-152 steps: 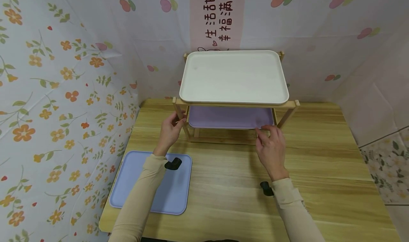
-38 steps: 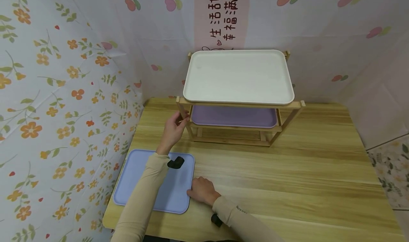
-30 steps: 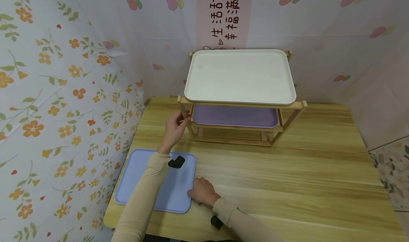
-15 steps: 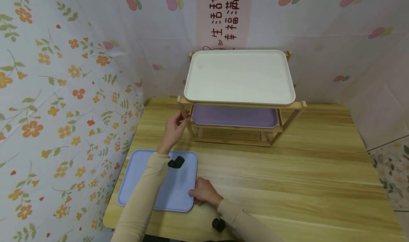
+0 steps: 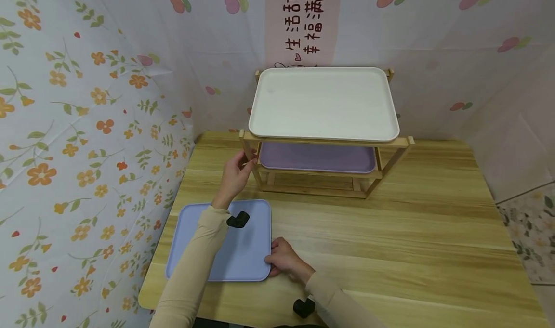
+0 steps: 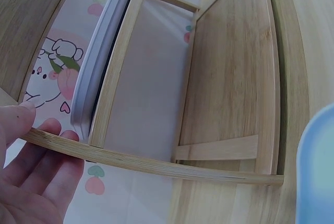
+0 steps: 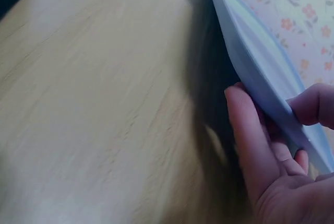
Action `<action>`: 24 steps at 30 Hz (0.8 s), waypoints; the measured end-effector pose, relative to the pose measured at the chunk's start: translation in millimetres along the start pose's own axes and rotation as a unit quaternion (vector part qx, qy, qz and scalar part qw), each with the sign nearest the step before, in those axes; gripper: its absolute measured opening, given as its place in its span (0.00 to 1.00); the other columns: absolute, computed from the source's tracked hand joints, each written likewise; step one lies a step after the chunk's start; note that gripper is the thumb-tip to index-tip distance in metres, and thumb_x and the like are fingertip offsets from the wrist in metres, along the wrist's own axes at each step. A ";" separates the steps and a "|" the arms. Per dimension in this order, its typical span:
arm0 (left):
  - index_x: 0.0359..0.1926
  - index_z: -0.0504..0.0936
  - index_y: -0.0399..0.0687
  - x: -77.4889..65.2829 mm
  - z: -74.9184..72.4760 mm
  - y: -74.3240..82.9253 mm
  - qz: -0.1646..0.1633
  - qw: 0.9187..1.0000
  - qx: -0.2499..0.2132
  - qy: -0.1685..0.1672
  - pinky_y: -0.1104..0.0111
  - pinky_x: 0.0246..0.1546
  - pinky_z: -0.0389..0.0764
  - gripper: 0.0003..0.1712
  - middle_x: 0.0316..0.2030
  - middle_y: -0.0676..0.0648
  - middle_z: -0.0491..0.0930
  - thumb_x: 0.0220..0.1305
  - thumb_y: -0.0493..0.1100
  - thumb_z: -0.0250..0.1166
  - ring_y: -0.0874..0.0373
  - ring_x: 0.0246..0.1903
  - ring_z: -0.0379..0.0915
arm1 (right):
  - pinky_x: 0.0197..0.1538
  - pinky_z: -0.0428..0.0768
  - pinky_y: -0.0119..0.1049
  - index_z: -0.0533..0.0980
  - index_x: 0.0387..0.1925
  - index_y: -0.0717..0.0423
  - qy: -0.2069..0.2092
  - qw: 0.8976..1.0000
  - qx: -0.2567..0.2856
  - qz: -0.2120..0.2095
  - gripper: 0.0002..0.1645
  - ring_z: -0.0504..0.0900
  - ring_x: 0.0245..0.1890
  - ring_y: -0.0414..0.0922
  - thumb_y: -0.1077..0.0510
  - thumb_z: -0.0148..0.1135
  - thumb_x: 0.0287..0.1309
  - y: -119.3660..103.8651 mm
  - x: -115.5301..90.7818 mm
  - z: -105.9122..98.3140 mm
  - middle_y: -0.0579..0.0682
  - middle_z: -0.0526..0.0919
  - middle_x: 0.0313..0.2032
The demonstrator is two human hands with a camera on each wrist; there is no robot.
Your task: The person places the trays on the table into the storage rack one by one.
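My left hand (image 5: 233,179) grips the front left post of a wooden shelf rack (image 5: 390,163). In the left wrist view the thumb and curled fingers (image 6: 49,174) lie on either side of that post (image 6: 156,163). My right hand (image 5: 287,259) pinches the right edge of a light blue tray (image 5: 248,243), thumb on top and fingers underneath. The right wrist view shows this tray edge (image 7: 250,67) raised off the table, with a shadow below. My left forearm crosses over the tray and hides part of it.
A white tray (image 5: 324,104) lies on the rack's top level, and a purple tray (image 5: 318,157) on the level beneath. The wooden table (image 5: 390,251) extends to the right. Flower-printed cloth (image 5: 95,140) hangs on the left, with a printed wall cloth (image 5: 208,39) behind the rack.
My right hand has gone from the rack's right side to the blue tray, then taken its edge and lifted and shifted it slightly right. The left hand has stayed at the post.
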State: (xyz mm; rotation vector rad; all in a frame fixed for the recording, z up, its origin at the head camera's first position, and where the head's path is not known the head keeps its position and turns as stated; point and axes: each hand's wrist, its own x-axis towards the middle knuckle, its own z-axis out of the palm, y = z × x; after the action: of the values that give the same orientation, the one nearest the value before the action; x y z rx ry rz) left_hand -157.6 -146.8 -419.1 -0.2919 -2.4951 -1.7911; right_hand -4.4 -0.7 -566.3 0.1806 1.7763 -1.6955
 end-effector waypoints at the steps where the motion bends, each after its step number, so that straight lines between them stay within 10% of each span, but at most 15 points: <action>1: 0.53 0.75 0.24 -0.1 -0.1 0.4 0.000 1.000 0.002 0.000 0.52 0.53 0.79 0.16 0.48 0.28 0.79 0.67 0.30 0.57 0.38 0.52 0.77 | 0.22 0.84 0.41 0.61 0.43 0.64 -0.007 1.000 0.009 -0.001 0.23 0.81 0.20 0.44 0.73 0.55 0.43 1.5 -0.6 -1.9 0.56 0.81 0.32; 10: 0.53 0.74 0.24 -0.1 1.0 0.4 0.006 1.000 -0.003 0.004 0.49 0.53 0.79 0.16 0.47 0.26 0.79 0.66 0.29 0.58 0.37 0.52 0.77 | 0.30 0.85 0.51 0.63 0.58 0.68 -0.120 0.988 0.091 -0.017 0.34 0.85 0.35 0.54 0.76 0.54 0.44 11.9 -6.5 -21.3 0.59 0.81 0.43; 24: 0.53 0.74 0.24 -1.0 1.8 0.1 0.006 1.000 -0.007 0.003 0.49 0.54 0.79 0.16 0.48 0.27 0.79 0.66 0.30 0.58 0.37 0.52 0.77 | 0.31 0.86 0.49 0.62 0.63 0.68 -0.156 0.981 0.114 -0.024 0.38 0.85 0.38 0.53 0.74 0.54 0.44 19.5 -13.6 -54.0 0.58 0.81 0.46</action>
State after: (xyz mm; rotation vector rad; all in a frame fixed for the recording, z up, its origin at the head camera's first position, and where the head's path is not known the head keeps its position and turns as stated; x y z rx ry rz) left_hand -156.5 -145.2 -419.8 -0.3024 -2.4732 -1.8026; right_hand -3.3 56.9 -578.7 -0.0291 1.3682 -1.8458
